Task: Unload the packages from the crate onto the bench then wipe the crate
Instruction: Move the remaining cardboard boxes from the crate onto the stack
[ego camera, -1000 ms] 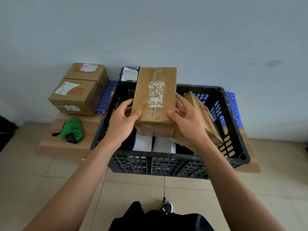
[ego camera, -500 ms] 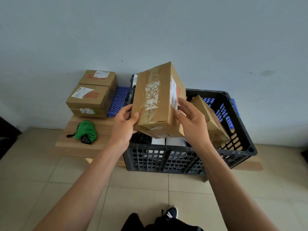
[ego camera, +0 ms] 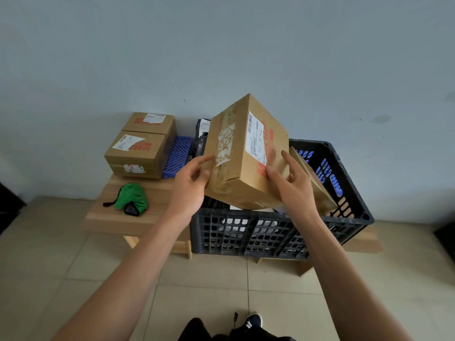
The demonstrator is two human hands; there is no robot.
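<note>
Moved since a second ago: cardboard box (ego camera: 242, 153) now lifted clear above the black crate (ego camera: 278, 232), swung leftward and tilted so its labelled face shows.
Box position: held in the air over the crate's near-left corner, not yet over the tabletop (ego camera: 157, 193).
Left hand (ego camera: 188, 187): pressed to the taped near-left face, thumb curled onto the box edge, fingers (ego camera: 199, 161) gripping.
Right hand (ego camera: 293, 185): fingers spread apart and fairly straight against the labelled right face, bracing rather than wrapping.
Grip advice: squeeze evenly between both palms; the tilt probably invites a slip toward the low corner, so level the box before setting down.
Landing spot: bare wood between the green cloth (ego camera: 130, 199) and the two stacked boxes (ego camera: 141, 146), or on top of that stack; best kept off the cloth, needed later for wiping.
Path: carry left and low over the crate rim, without clipping the dark parcel (ego camera: 200, 137) behind it.
Remaining in crate: another brown box (ego camera: 317, 190) leaning at the right, white packages (ego camera: 236, 221) below.
Progress: unloading roughly midway, wiping not yet begun.
</note>
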